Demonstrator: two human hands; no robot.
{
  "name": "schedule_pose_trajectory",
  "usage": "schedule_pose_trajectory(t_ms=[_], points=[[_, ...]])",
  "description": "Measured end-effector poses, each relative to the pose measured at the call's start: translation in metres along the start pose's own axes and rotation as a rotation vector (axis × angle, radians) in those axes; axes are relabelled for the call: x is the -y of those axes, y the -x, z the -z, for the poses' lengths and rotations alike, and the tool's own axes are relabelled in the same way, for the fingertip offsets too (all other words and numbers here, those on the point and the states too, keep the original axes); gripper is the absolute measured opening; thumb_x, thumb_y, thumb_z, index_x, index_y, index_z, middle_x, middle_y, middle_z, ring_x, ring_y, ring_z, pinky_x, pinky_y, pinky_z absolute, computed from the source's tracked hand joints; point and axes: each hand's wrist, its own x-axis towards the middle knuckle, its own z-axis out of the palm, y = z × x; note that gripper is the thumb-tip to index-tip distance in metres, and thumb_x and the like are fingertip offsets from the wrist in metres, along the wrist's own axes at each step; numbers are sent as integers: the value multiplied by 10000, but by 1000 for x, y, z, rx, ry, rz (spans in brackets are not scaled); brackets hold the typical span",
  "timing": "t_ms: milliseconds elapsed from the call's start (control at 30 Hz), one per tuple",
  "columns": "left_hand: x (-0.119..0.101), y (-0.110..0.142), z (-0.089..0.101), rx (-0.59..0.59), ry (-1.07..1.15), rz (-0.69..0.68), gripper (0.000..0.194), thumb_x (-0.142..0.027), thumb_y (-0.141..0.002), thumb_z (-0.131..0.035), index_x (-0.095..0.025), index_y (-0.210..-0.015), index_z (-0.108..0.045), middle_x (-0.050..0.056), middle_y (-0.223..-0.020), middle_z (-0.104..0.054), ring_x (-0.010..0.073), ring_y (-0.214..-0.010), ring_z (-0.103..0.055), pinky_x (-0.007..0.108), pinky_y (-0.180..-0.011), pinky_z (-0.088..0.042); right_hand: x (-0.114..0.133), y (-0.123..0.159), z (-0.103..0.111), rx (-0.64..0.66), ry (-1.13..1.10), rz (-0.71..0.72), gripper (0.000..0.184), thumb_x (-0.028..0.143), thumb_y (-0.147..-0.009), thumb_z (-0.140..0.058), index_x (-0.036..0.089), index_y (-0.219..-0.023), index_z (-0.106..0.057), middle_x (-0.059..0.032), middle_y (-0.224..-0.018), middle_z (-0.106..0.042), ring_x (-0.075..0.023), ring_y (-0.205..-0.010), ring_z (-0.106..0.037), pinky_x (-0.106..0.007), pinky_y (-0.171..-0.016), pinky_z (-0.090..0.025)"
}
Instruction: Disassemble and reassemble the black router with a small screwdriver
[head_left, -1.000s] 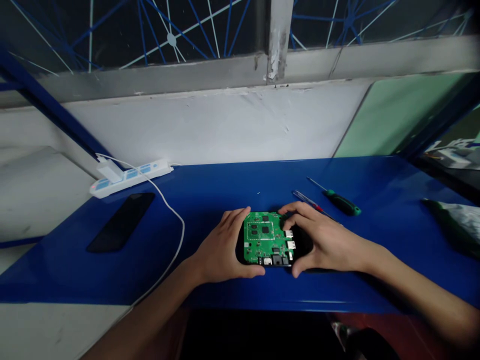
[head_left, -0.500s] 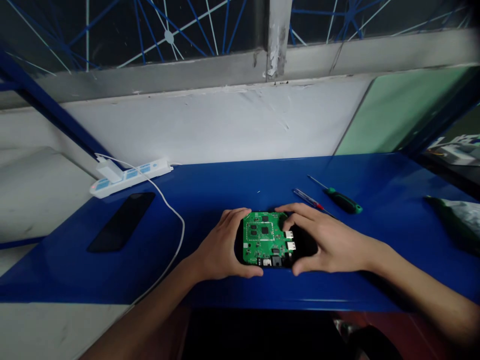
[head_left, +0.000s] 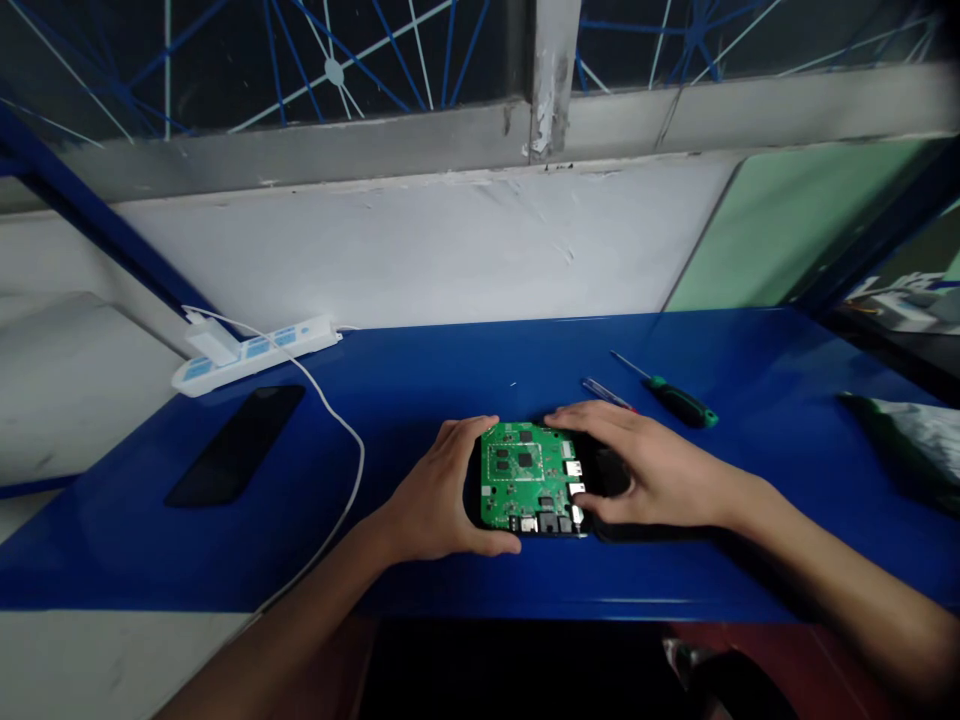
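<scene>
A green circuit board (head_left: 517, 478) with dark chips lies face up, its metal ports along the right and near sides. Around its left side my left hand (head_left: 442, 495) is curled, thumb at the near edge and fingers at the far left corner. My right hand (head_left: 637, 465) grips the right side, fingertips at the far edge and thumb against the ports. Dark material shows beneath the board's edges; what it is I cannot tell. Beyond my right hand lie a green-and-black screwdriver (head_left: 681, 402) and a slim clear tool with a red part (head_left: 609, 392), partly hidden by the hand.
On the blue table (head_left: 420, 370), a black phone (head_left: 236, 445) lies at the left. Behind it stands a white power strip (head_left: 259, 352) with a plugged-in charger, whose white cable (head_left: 358, 450) runs toward the near edge. A dark and silvery bag (head_left: 907, 440) is at the right.
My right thumb has moved from the board's near right corner up against its side ports, and the right index finger has straightened along the far edge. My left hand keeps its hold.
</scene>
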Motion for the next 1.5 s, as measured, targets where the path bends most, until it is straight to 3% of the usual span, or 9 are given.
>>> schedule_pose_trajectory(t_ms=[133, 300, 500, 767, 967, 1167, 1333, 1500], points=[[1, 0, 1, 18, -8, 11, 1170, -523, -533, -894, -266, -1468, -239, 151, -1451, -409, 420, -1362, -379, 661, -1107, -370, -1, 1, -5, -29, 19, -68, 760, 327, -745, -724, 203, -1436, -434, -141, -1353, -616, -294, -1202, -627, -498, -1030, -519], [5, 1, 1, 58, -5, 38, 1316, -622, -536, -874, -272, -1540, -100, 191, -1532, -311, 471, -1424, -286, 718, -1121, -300, -3, 2, -9, -72, 35, -100, 801, 355, -735, -728, 179, -1442, -397, -161, -1312, -632, -311, -1164, -640, -498, -953, -557], [8, 2, 2, 48, 50, 36, 1356, -711, -561, -834, -289, -1567, -29, 196, -1573, -265, 490, -1446, -252, 716, -1131, -283, -7, 1, -7, -162, 28, -52, 815, 386, -745, -742, 180, -1442, -374, -169, -1342, -629, -314, -1199, -637, -529, -1014, -523], [2, 7, 6, -107, 76, -54, 1057, -525, -741, -808, -341, -1549, -152, 118, -1605, -247, 399, -1470, -261, 642, -1182, -284, -9, 3, -6, -267, -4, -53, 854, 376, -712, -773, 200, -1442, -366, -151, -1307, -671, -324, -1215, -646, -590, -1088, -459], [-2, -5, 10, -58, 21, -112, 1136, -428, -738, -815, -361, -1569, -43, 120, -1614, -246, 427, -1473, -246, 712, -1150, -289, -10, 3, -6, -303, -15, -33, 861, 368, -710, -775, 203, -1447, -364, -149, -1308, -665, -315, -1201, -650, -564, -1041, -514], [-7, -20, 19, -7, -14, -213, 1213, -351, -702, -837, -322, -1586, -7, 180, -1594, -268, 488, -1427, -301, 777, -1040, -376, -13, 4, -3, -290, 11, -4, 859, 360, -735, -758, 212, -1471, -342, -148, -1336, -630, -311, -1224, -624, -547, -1040, -520], [-7, -32, 19, -114, -18, -281, 1252, -288, -630, -873, -296, -1582, -59, 178, -1511, -393, 471, -1362, -384, 762, -1031, -399, -14, 5, 1, -272, 27, 16, 864, 331, -797, -700, 220, -1531, -259, -165, -1439, -536, -323, -1316, -543, -566, -1079, -485], [-3, -36, 9, -242, -35, -334, 1163, -256, -631, -862, -281, -1542, -140, 164, -1521, -372, 421, -1381, -373, 706, -1105, -359, -13, 3, -2, -231, 107, 18, 1065, 549, -737, -765, 190, -1562, -195, -201, -1565, -365, -374, -1434, -392, -574, -1146, -412]])
